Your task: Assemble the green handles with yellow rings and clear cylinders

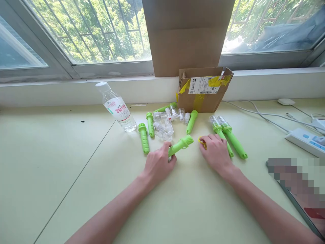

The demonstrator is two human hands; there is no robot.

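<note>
My left hand is closed around a green plastic handle, its threaded end pointing up and right. A small yellow piece, perhaps ring-shaped, sits in the pinched fingers of my right hand; my fingers hide most of it. To the right of that hand lie two green handles with clear ribbed tips, side by side. Left of my left hand is a loose green handle, with another green handle behind it. Clear plastic caps or tubes lie in a pile beyond my left hand.
A clear water bottle leans at the back left. An opened cardboard box stands against the sill, with one more green handle before it. On the right are a power strip, white cables and a phone-like slab, partly blurred.
</note>
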